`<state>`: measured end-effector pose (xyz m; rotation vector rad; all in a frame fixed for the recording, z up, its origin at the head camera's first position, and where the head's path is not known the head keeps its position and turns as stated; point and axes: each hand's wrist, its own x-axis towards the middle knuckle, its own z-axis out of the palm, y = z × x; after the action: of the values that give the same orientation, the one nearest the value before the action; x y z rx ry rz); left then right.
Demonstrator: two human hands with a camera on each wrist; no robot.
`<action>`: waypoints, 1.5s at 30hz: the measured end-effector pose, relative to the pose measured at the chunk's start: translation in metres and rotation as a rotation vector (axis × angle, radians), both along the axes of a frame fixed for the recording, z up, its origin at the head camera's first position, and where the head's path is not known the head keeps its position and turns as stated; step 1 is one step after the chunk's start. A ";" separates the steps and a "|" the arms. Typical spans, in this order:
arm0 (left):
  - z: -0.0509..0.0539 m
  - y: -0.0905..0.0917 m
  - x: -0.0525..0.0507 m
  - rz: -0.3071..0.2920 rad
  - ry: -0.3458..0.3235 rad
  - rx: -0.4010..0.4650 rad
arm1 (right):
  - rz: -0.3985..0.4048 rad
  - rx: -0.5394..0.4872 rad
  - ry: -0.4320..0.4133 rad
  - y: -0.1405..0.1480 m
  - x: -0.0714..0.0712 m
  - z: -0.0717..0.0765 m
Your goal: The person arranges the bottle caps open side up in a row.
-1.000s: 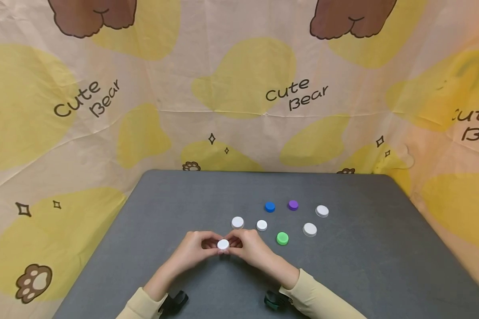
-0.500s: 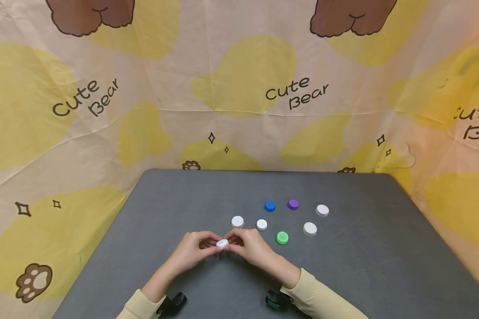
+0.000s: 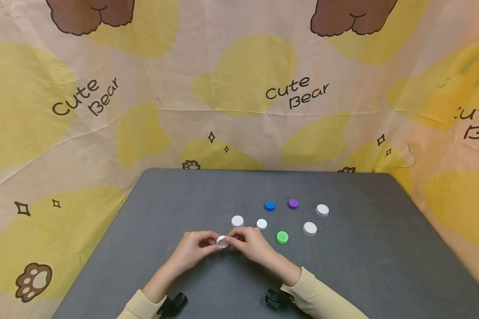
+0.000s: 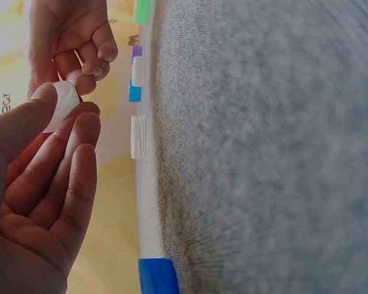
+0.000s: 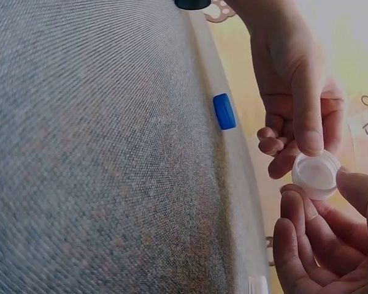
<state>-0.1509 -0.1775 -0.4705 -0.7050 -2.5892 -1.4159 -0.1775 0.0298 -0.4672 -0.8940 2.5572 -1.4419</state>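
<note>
Between my two hands, just above the table, a white bottle cap (image 3: 221,241) is held tilted, its hollow inner side showing in the right wrist view. My left hand (image 3: 195,249) pinches one edge with thumb and fingers. From the other side my right hand (image 3: 252,246) holds it too, thumb tip at the rim (image 5: 317,175). Behind the right hand lie a larger white cap (image 3: 237,221) and a small white cap (image 3: 261,224). A green cap (image 3: 282,237) lies to its right. Near the left hand is a blue cap (image 5: 224,111), hidden in the head view.
Farther back on the grey table (image 3: 363,266) lie another blue cap (image 3: 269,205) and a purple cap (image 3: 293,204). Two large white caps, one nearer (image 3: 309,228) and one farther (image 3: 322,210), lie to the right. A bear-print cloth (image 3: 239,88) hangs behind the table.
The held white cap has been turned from flat top upward to tilted, its hollow side now showing. The right fingers have shifted slightly around it. The caps on the table stay put.
</note>
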 end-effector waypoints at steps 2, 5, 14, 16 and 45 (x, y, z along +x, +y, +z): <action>0.000 0.000 0.000 0.003 0.004 0.005 | 0.001 -0.006 -0.028 0.000 0.000 0.000; 0.000 0.000 0.000 0.011 0.014 0.002 | 0.000 -0.018 -0.071 -0.001 0.001 0.000; -0.003 -0.001 0.001 0.002 0.108 0.008 | 0.005 -0.052 -0.157 -0.003 0.000 -0.002; -0.003 -0.001 0.002 0.002 0.104 0.005 | 0.007 -0.055 -0.169 -0.003 0.000 -0.003; 0.003 -0.021 -0.006 0.048 -0.001 -0.074 | 0.056 -0.040 0.008 -0.016 0.000 -0.003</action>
<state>-0.1573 -0.1982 -0.4671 -0.6466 -2.6525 -1.3137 -0.1776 0.0139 -0.4707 -0.9705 2.4959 -1.4816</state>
